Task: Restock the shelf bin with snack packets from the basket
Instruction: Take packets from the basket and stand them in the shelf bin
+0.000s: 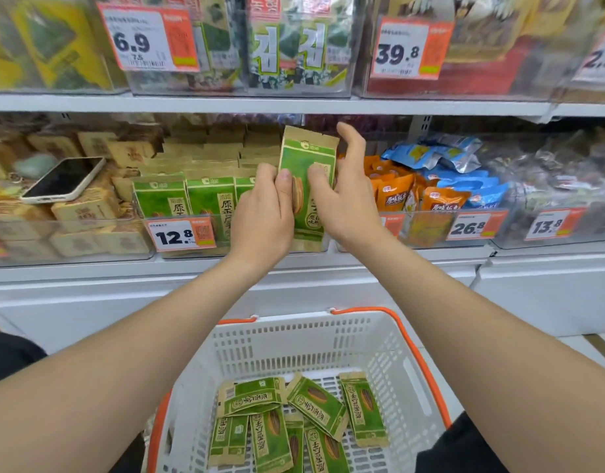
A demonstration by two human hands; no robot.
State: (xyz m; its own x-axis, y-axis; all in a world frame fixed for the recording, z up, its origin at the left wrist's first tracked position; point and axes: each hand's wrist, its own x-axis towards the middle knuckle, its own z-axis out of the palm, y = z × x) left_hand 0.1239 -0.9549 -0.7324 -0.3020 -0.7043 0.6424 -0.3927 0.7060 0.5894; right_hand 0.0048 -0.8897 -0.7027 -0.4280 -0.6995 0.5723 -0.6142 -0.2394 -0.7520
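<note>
Green sunflower-seed packet point(307, 165) upright, we pinch it with left hand point(263, 213) and right hand point(345, 199), seemingly to file it beside the row point(188, 203) leftward.

the white shelf point(89, 272) carries clear bins: the green-packet bin point(222, 248) between a brown-packet bin point(89, 249) and an orange-packet bin point(427, 230).
</note>
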